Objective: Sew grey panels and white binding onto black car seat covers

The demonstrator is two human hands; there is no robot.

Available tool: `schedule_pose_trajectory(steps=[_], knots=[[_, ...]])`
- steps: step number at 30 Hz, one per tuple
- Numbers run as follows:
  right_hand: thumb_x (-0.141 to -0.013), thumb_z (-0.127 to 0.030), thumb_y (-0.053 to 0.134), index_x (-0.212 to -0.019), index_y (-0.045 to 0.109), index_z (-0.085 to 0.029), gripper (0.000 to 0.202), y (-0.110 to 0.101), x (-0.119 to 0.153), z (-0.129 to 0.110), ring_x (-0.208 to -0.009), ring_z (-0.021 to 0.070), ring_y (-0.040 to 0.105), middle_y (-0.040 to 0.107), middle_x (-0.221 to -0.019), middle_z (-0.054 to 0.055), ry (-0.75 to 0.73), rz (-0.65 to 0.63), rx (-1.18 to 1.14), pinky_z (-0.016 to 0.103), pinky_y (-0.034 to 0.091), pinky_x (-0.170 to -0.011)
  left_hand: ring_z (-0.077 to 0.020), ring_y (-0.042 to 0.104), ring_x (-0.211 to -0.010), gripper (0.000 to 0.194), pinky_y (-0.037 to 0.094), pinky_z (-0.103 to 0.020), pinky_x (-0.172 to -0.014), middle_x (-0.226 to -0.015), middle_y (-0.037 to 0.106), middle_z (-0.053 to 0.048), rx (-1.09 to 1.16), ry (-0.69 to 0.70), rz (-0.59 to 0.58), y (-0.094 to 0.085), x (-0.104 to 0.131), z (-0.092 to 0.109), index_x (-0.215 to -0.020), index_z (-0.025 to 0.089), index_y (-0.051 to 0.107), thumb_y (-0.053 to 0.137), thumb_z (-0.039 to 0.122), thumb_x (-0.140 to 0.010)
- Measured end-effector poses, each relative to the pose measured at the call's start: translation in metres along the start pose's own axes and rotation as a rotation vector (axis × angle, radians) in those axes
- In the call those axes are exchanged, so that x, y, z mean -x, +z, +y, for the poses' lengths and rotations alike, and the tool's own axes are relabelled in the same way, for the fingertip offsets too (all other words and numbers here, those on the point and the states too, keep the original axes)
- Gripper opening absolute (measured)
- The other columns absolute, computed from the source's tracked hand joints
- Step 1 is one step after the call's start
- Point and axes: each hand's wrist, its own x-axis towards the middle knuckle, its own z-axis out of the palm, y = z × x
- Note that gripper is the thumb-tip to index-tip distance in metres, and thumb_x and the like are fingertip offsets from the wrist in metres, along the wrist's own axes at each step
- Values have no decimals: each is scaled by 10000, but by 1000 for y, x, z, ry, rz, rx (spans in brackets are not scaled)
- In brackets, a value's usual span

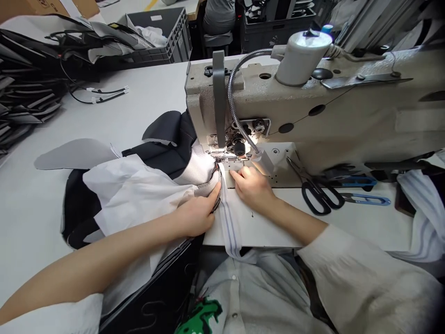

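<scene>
Left hand presses black-and-white fabric by sewing machine; right hand on machine bed; can't tell either grip. Striped tape between hands; scissors, blue thread snips right, grey crate behind.

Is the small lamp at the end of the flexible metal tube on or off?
On: the lamp glows, and bright light falls on the white mesh fabric just beyond the left hand.

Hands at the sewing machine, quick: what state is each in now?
Left hand: partly curled, on the gray fabric; firm grip can't be told.
Right hand: partly curled at the metal plate; can't tell if holding anything.
</scene>
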Motion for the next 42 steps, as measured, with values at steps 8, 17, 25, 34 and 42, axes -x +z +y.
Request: schedule_pose_trajectory(steps=[8, 17, 25, 34, 42], knots=[[-878, -169, 402, -1254, 524, -55, 411, 35, -17, -13, -858, 233, 491, 578, -968, 142, -21, 57, -160, 338, 402, -752, -212, 634, -786, 800, 463, -291, -694, -860, 682, -56, 149, 72, -13, -3, 2, -10, -1490, 125, 27, 347, 169, -758], [-918, -224, 399, -1194, 596, -146, 348, 30, -27, 4, -779, 211, 510, 603, -906, 94, -103, 53, 7, 302, 373, -679, -241, 539, -1154, 819, 436, -337, -937, -1329, 524, -94, 284, 83, 24, -10, -20, -23, -1496, 184, 58, 373, 170, -740], [-938, -270, 378, -1136, 624, -192, 325, 32, -25, 7, -837, 203, 541, 637, -919, 73, 25, 106, -156, 281, 373, -718, -267, 637, -862, 792, 485, -350, -715, -982, 676, -109, 119, -65, 21, -25, -27, -2, -1486, 143, 60, 375, 192, -761], [-892, -224, 408, -1053, 650, -162, 298, 30, -21, 5, -731, 195, 511, 599, -810, 64, 75, 66, -128, 295, 333, -644, -340, 596, -1018, 758, 328, -532, -971, -978, 679, -165, -151, -126, -113, -25, -3, 15, -1477, 55, 66, 383, 205, -805], [-862, -195, 496, -1089, 642, -184, 270, 32, -22, 0, -830, 176, 545, 635, -912, 47, 39, 45, -281, 261, 381, -706, -274, 531, -1167, 769, 435, -361, -924, -1357, 504, -99, 231, -58, -17, -15, -16, -5, -1495, 188, 67, 364, 191, -786]])
